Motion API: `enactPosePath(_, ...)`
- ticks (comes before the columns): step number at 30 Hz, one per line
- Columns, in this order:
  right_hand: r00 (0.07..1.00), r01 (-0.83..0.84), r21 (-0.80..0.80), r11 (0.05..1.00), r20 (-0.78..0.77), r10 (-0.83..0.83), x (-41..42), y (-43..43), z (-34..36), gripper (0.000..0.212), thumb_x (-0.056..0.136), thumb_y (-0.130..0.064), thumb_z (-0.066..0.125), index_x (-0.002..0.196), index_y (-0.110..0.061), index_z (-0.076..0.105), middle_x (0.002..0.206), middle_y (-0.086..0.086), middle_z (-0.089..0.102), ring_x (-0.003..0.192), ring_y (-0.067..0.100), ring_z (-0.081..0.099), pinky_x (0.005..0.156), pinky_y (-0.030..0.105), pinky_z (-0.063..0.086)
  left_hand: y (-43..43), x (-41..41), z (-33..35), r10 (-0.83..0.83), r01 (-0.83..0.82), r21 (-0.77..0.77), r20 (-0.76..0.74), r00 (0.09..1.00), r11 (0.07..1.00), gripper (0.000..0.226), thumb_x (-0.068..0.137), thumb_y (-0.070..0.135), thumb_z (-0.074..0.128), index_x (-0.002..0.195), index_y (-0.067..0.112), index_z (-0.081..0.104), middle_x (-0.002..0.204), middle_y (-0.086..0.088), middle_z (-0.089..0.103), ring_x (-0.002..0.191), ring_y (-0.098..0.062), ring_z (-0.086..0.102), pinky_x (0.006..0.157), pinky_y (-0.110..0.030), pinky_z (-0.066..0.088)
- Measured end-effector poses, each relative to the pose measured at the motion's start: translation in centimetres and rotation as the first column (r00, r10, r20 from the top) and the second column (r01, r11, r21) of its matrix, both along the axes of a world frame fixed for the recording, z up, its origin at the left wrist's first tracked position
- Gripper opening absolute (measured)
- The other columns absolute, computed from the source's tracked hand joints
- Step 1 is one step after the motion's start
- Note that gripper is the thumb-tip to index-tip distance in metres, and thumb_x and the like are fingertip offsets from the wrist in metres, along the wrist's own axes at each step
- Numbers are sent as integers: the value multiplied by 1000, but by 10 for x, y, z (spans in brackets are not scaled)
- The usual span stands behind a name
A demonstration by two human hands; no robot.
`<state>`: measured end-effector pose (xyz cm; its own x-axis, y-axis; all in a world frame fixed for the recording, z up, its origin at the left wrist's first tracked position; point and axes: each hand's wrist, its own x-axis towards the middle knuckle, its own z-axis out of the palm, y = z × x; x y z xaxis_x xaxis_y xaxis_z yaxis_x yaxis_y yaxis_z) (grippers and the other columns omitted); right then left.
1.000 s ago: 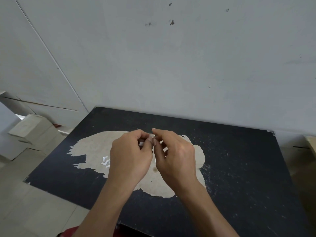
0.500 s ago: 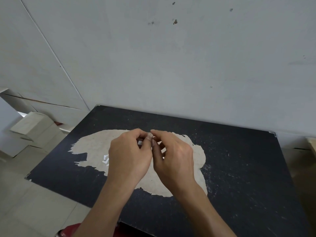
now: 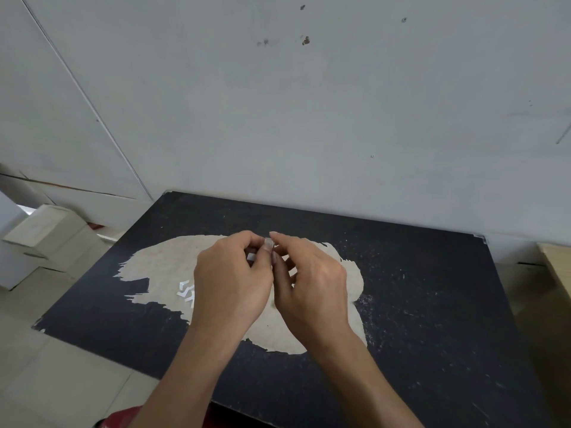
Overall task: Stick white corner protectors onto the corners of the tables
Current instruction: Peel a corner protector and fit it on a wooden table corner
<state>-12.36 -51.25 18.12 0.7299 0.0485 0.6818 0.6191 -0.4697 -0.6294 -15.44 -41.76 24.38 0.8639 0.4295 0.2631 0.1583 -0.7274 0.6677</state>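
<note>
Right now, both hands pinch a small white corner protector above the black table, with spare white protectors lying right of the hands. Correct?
No. The head view shows the spare white protectors lying left of the left hand, on the black table; it and the right hand do pinch the small white corner protector.

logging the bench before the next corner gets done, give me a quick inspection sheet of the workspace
surface: black table top with a large bare tan patch where the coating is gone
job's things: small white corner protector pinched between both hands; loose white corner protectors lying on the tan patch
clutter: white flecks scattered on the black part
grippers: left hand and right hand above the table, fingertips together on the held protector
cables: nothing seen
surroundings: grey wall behind; pale boxes on the floor at left; pale wooden edge at right
</note>
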Motion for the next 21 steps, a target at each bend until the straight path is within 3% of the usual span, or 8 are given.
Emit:
enactPosePath(6,999,1,-3,1000,35,-1,0,-4,1,17,94,-8,62,99,-18,74,85,-9,72,73,9,64,57,31,53,-2,0,0,-17,17,-9,11,1000,1000,15,96,24,63,87,23,76,73,14,69,71,-8,67,72,-29,57)
enactPosePath(12,997,-21,20,1000,-70,22,-5,-4,6,7,96,-20,61,98,-23,67,83,-13,71,71,7,64,55,31,52,-2,-2,1,-2,2,20,8,1000,1000,13,95,25,63,90,24,75,77,14,69,72,-7,65,66,-15,46)
enactPosePath(15,998,-4,24,1000,-58,5,-5,-3,8,13,95,-19,63,106,-23,67,86,-13,72,73,6,65,56,31,55,-2,-2,2,9,-9,24,2,1000,1000,14,96,28,62,89,25,74,79,13,70,72,-3,63,64,-9,39)
enactPosePath(21,999,-11,-5,1000,31,11,-5,-2,5,18,92,-8,64,102,-19,75,88,-10,73,76,6,65,60,25,52,0,-3,1,16,-15,5,-10,1000,1000,14,95,23,62,87,24,74,73,18,64,71,-5,63,65,-14,46)
